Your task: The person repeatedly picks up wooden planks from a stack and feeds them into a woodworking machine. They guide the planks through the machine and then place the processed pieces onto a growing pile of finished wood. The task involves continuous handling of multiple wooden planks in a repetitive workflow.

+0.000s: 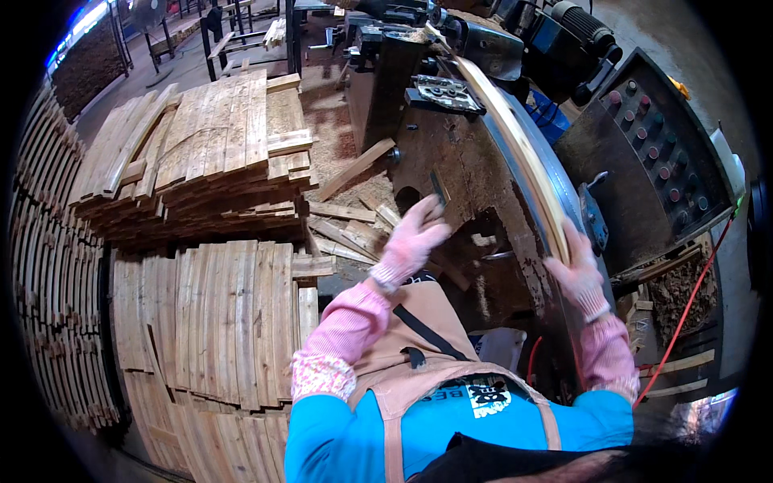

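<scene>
A long, pale wooden strip [515, 133] lies along the metal bed of a woodworking machine, its far end at the machine head. My right hand [578, 270], in a pinkish glove, grips the near end, with the thumb on the left side and the fingers over the right. To the left, my left hand [417, 240], gloved alike, is held in the air in front of my apron. Its fingers are loosely apart, and I see nothing in them. Beyond its fingertips is a narrow dark piece [440, 187] on the machine's side.
Stacks of wooden boards [217, 314] stand close on my left, with another pile [209, 137] farther off. Offcuts [346, 229] and sawdust cover the floor between pile and machine. A control panel [656, 153] with several buttons stands at right, near a red hose [684, 322]. A motor [581, 28] sits behind.
</scene>
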The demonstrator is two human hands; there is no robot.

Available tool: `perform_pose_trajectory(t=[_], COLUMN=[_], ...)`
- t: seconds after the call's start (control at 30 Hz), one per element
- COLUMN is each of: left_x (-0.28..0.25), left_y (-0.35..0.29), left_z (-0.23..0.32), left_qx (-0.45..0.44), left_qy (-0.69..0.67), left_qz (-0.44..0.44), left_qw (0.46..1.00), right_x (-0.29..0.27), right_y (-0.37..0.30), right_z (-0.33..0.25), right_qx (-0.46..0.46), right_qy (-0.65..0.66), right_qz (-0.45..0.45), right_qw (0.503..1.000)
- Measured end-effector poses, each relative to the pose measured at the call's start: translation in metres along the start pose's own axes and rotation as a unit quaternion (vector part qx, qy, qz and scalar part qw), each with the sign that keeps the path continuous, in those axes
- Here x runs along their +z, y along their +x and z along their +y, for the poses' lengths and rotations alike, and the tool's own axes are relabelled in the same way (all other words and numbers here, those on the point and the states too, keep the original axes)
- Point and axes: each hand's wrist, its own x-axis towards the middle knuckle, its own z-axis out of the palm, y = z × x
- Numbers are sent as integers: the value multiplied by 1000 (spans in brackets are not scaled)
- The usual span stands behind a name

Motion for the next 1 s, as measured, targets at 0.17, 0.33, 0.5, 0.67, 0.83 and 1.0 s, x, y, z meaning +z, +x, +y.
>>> perform_pose_trajectory(t=[0.17, 0.33, 0.5, 0.67, 0.83, 1.0], left_x=[-107, -159, -170, -212, -210, -291], left_y=[-60, -104, -116, -170, -224, -275], left_z=[-99, -154, -125, -99, -52, -143], left_qx=[-151, -166, -180, -299, -481, -388], left_qy=[69, 83, 219, 588, 706, 743], left_qz=[203, 294, 311, 335, 256, 299], left_qw=[965, 938, 907, 673, 452, 456], right_x=[9, 51, 76, 77, 27, 20], right_y=[0, 166, 290, 225, 56, 16], right_z=[91, 94, 59, 63, 99, 103], right_qx=[69, -62, -7, -53, -16, -25], right_qy=[-226, -199, -182, -148, -167, -160], right_qz=[88, 272, 256, 195, 97, 154], right_qw=[968, 939, 949, 968, 981, 975])
